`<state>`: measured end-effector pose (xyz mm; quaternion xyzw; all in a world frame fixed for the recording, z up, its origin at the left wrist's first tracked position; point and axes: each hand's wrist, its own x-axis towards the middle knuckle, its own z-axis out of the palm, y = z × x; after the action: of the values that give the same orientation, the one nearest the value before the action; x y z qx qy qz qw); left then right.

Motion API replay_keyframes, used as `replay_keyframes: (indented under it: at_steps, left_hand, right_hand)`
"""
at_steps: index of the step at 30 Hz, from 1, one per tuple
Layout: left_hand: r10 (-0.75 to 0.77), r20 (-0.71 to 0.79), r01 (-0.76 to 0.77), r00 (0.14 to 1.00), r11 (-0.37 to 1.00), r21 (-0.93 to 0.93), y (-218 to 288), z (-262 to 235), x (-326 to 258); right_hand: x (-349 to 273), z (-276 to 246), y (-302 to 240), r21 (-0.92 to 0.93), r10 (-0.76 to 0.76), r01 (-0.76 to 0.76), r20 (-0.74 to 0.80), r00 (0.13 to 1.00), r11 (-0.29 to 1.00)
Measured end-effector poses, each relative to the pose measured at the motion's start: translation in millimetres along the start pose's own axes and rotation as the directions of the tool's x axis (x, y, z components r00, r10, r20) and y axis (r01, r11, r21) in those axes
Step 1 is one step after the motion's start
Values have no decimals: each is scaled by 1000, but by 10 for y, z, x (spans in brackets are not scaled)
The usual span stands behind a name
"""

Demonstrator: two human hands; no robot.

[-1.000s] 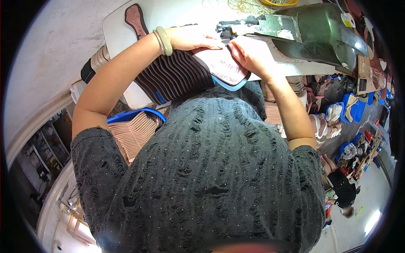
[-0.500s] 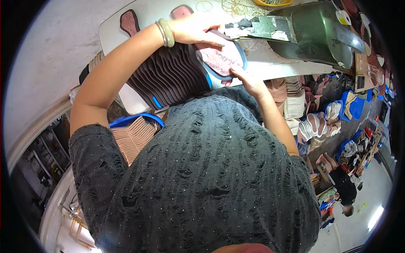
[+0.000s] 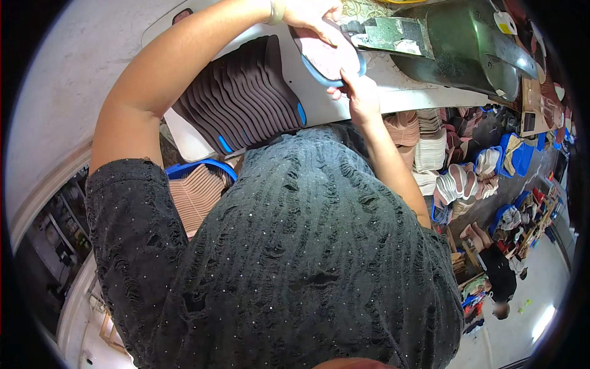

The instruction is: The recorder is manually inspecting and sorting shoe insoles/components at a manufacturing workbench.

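Observation:
Both hands grip a shoe insole [image 3: 329, 56] with a pale pink face, dark sides and a blue-grey rim at its near end. My left hand [image 3: 310, 17] pinches its far part, fingers bent over the top. At the near right edge, my right hand [image 3: 361, 95] holds it with the thumb on the face and fingers underneath. The insole is beside the arm of a green machine [image 3: 467, 49]. To its left, a row of dark brown insoles [image 3: 236, 95] leans together on the white table [image 3: 332, 104], a few showing blue heel patches.
A blue bin [image 3: 227, 169] of pinkish insoles [image 3: 196, 197] stands below the table at left. Piles of beige and white insoles [image 3: 430, 150] and more blue bins [image 3: 519, 154] crowd the floor at right. Another person [image 3: 499, 270] is farther off at lower right.
Both hands and the insole have moved farther away, closer to the machine arm. My left forearm now covers most of the pink insole that lay at the table's far left.

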<state>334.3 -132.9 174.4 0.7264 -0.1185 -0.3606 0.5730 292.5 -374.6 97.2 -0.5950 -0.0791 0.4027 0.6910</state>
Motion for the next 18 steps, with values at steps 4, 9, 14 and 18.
replay_keyframes:
  at_steps: [4, 9, 14, 18]
  left_hand:
    - [40, 92, -38, 995, 999, -19, -39, -143, -35]
    - [-63, -153, 110, 986, 942, 318, 107, -137, -153]
    - [18, -50, -6, 999, 971, 238, -16, -230, -220]
    - [41, -54, -39, 998, 998, 41, -72, -158, -276]
  right_hand:
    - [152, 79, -87, 0, 53, -53, -49, 997, 999]
    - [243, 75, -122, 27, 107, -107, -2, 994, 994]
    - [339, 202, -247, 33, 63, -63, 5, 998, 997]
    - [373, 229, -303, -13, 82, -82, -48, 995, 997]
